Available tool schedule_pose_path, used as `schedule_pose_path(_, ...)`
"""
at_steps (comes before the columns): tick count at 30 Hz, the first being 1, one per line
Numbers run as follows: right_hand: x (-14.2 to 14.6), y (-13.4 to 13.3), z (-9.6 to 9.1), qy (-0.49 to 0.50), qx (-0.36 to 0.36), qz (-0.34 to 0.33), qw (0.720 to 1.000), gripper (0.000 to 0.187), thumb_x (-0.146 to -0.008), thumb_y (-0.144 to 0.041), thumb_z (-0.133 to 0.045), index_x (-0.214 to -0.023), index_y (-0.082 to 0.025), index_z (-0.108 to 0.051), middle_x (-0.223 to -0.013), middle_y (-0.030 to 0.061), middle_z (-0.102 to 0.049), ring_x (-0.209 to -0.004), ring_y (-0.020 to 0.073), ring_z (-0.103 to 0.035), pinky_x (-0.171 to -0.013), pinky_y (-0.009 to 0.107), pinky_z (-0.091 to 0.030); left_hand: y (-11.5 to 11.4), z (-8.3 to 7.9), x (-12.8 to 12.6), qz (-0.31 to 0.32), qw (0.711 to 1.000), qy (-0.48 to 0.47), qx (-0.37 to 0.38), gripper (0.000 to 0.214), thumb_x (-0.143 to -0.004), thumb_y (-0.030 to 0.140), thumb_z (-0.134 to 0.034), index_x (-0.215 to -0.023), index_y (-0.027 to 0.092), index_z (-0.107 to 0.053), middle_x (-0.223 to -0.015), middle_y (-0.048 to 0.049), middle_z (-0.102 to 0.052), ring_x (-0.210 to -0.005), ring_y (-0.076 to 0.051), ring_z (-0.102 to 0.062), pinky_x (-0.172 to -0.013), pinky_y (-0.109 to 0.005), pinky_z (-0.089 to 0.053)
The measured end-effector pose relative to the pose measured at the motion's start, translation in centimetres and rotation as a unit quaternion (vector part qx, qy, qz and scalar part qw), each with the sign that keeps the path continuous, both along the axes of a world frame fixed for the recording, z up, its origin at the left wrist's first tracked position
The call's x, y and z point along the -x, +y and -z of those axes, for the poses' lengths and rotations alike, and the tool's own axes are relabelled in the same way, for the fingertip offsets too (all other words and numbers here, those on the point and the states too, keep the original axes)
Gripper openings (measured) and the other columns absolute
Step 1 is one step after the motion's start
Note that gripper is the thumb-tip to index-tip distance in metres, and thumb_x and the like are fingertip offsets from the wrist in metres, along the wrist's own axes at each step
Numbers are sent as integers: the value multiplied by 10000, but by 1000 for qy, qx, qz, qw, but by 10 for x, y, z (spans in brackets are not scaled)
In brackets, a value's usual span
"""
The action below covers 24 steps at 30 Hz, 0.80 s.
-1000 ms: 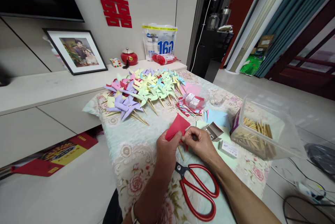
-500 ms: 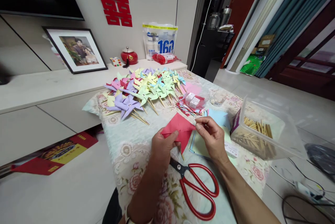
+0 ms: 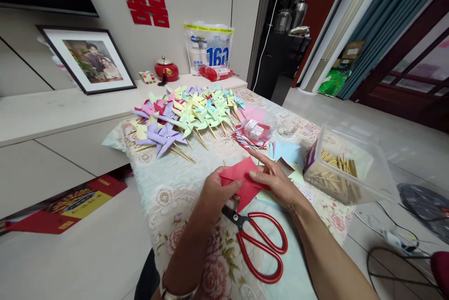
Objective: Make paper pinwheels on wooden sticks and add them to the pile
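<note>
A red paper pinwheel (image 3: 247,192), its points partly folded, is held above the table between both hands. My left hand (image 3: 218,193) grips its left side, thumb on top and fingers underneath. My right hand (image 3: 277,179) has its thumb on the right part of the paper, with the index finger stretched past the edge and the other fingers partly hidden. A short bit of stick shows by the upper left edge. Just below the paper lie large scissors (image 3: 261,248) with red handles, their blades partly covered by my left hand.
Finished pastel pinwheels (image 3: 185,120) on sticks lie heaped at the back left. Behind my right hand are coloured paper sheets (image 3: 286,152) and a clear packet (image 3: 257,127) on red strips. A clear plastic box (image 3: 373,187) of wooden sticks stands at the table's right edge.
The red paper has turned in my left hand. My right hand has moved from pinching its right corner inward and lower, its thumb now on the paper. The view has shifted slightly.
</note>
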State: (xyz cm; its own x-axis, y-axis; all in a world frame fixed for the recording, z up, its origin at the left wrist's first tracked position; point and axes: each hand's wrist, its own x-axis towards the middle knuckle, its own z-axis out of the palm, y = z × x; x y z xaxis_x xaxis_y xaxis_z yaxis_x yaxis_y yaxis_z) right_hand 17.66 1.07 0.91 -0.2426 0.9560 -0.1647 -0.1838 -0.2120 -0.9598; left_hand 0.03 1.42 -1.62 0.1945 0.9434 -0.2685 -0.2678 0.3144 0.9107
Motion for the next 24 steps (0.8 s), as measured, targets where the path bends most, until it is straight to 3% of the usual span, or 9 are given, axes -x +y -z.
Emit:
schedule_pose_path(5,3,0,-2,-18,8,1,1000,884,-725,-298,-837,-1496,-235,-409,-878,6,-732,-762,193,-683,-744,336,-532,3,7,-3,-12,999,42,-7,434,-579,236,-814,-954,146,-613,-690,0,-720,-532,-148,-652,-442,-227,-540)
schedule_pose_path(12,6,2,0,-42,10,-3,999,1005,-664,-266,-860,-1527,-229,-347,-829,-14,-721,-698,173,-657,-678,309,-526,4,8,-5,-22,998,62,-15,433,-570,224,-801,-953,148,-611,-649,13,-696,-489,-141,-629,-432,-234,-533)
schedule_pose_path(18,4,3,3,-48,-1,-8,999,965,-670,-154,-785,-1527,-221,-347,-753,-43,-693,-624,141,-618,-619,270,-484,4,5,-5,-16,997,78,-21,509,-578,222,-802,-1043,140,-612,-637,17,-686,-447,-125,-585,-429,-234,-505)
schedule_pose_path(21,5,3,3,-42,-6,3,999,936,-666,-132,-749,-1516,-214,-365,-752,-45,-694,-625,134,-616,-609,255,-478,4,4,-4,-36,996,76,-19,610,-572,257,-836,-1124,138,-605,-638,32,-673,-419,-90,-517,-392,-193,-413)
schedule_pose_path(24,7,4,5,-22,-19,34,999,920,-659,-152,-761,-1498,-210,-389,-803,-33,-710,-657,138,-632,-656,273,-506,3,1,-4,-45,999,21,-10,511,-642,376,-817,-1053,138,-627,-655,24,-667,-453,-79,-513,-416,-180,-381)
